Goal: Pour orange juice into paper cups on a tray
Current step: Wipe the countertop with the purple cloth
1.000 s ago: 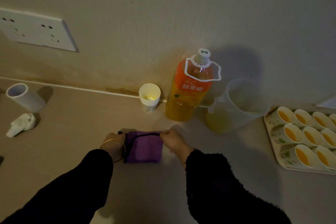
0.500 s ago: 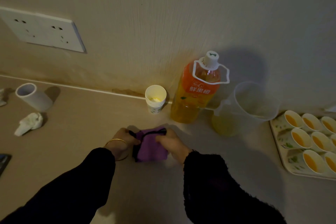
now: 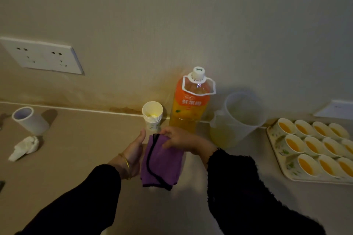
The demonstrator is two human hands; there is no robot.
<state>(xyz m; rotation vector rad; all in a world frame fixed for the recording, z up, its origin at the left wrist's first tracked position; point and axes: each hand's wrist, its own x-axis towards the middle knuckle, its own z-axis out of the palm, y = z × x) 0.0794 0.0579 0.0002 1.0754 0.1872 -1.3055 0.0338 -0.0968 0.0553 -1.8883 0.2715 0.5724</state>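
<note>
The juice bottle point(image 3: 189, 108) stands capped at the far side of the tabletop point(image 3: 76, 158), against the wall, roughly two-thirds full of orange juice. To its right, on the flowered tray point(image 3: 275, 158) that runs off the right edge, paper cups point(image 3: 307, 166) sit packed in rows, each holding orange juice.

Half a second ago both hands pressed a purple cloth point(image 3: 162, 164) flat in front of the bottle. Now the cloth is folded into a longer, narrower strip running toward the near edge. The right hand point(image 3: 177, 138) grips its far end with curled fingers. The left hand point(image 3: 134, 150) has let go of the top and lies along the cloth's left edge, thumb straight. Its fingers are hidden behind the cloth, so I cannot tell whether they hold it.

Between bottle and tray is a clear pitcher point(image 3: 240, 118) with a little pale yellow liquid at the bottom. Just left of the bottle is a short stack of cups point(image 3: 152, 116), the top one showing a yellow trace inside. Far left lie a white tube point(image 3: 30, 120) on its side and a crumpled tissue point(image 3: 24, 147).
</note>
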